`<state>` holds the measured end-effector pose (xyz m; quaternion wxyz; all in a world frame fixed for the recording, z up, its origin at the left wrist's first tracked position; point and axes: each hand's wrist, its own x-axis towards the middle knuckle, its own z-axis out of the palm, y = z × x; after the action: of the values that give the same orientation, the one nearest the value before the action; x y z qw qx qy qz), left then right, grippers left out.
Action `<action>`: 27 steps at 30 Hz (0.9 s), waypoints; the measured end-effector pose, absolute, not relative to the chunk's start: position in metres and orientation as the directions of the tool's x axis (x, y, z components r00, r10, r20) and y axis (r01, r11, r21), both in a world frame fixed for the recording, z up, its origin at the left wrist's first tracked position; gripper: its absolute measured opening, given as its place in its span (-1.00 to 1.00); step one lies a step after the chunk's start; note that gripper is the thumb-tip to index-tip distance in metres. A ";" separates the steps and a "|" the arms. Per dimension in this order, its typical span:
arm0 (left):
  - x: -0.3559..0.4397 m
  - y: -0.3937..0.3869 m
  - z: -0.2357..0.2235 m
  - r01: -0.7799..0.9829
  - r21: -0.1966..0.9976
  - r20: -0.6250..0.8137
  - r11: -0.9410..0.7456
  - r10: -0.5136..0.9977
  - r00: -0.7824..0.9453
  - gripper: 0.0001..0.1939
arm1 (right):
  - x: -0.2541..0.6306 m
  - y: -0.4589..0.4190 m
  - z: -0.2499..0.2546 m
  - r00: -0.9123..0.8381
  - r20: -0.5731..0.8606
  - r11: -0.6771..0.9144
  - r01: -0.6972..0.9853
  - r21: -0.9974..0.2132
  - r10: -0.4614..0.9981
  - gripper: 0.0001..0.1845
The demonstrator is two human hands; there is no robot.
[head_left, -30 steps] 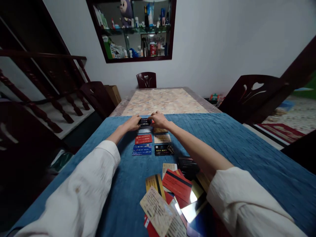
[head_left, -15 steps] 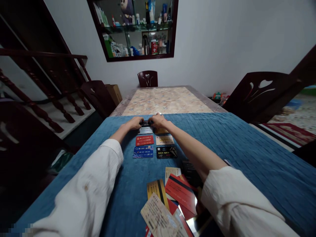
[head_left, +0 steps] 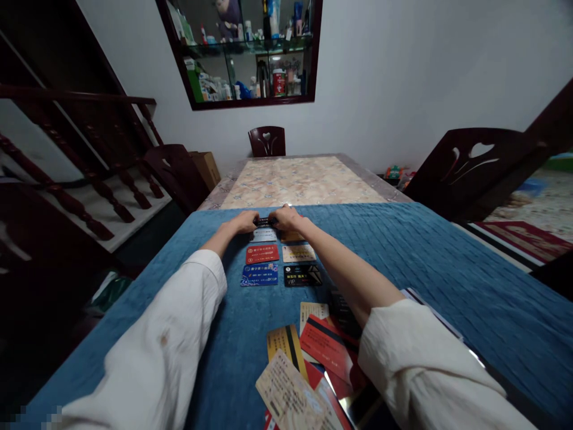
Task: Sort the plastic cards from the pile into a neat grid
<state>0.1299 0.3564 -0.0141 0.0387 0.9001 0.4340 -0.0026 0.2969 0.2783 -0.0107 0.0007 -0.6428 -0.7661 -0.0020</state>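
At the far end of two columns of cards, my left hand (head_left: 246,221) and my right hand (head_left: 286,218) pinch a dark card (head_left: 264,221) from its two sides. Just nearer lies a silver-white card (head_left: 263,235), and a golden card (head_left: 292,236) is partly hidden under my right wrist. Closer in, a red card (head_left: 262,254) sits beside a cream card (head_left: 299,253). The nearest row has a blue card (head_left: 259,275) and a black VIP card (head_left: 302,275).
A loose pile holds a red striped card (head_left: 329,346), a gold card (head_left: 286,346), a beige card (head_left: 290,388) and several others, partly under my right forearm. The blue cloth (head_left: 215,358) covers the near part of the table (head_left: 308,179). Chairs (head_left: 267,142) stand around it.
Both hands stay at the dark card with almost no movement. My right forearm has shifted slightly left, showing more of a pale-edged flat thing beside the sleeve.
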 end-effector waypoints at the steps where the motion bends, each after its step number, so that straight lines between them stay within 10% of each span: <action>1: 0.131 0.356 -0.015 0.785 0.068 -0.038 -0.615 0.785 0.618 -0.62 | 0.297 0.278 -0.011 -0.177 0.005 0.177 0.984 0.007 0.984 -0.54; 27: 0.126 0.324 -0.017 0.777 0.085 0.171 -0.624 0.777 0.606 -0.78 | 0.321 0.234 0.008 -0.204 0.103 0.199 0.978 0.056 0.974 -0.62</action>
<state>0.1263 0.3243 -0.0170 0.0012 0.8960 0.4336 0.0959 0.3212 0.2343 0.0077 0.0221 -0.6305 -0.7740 -0.0543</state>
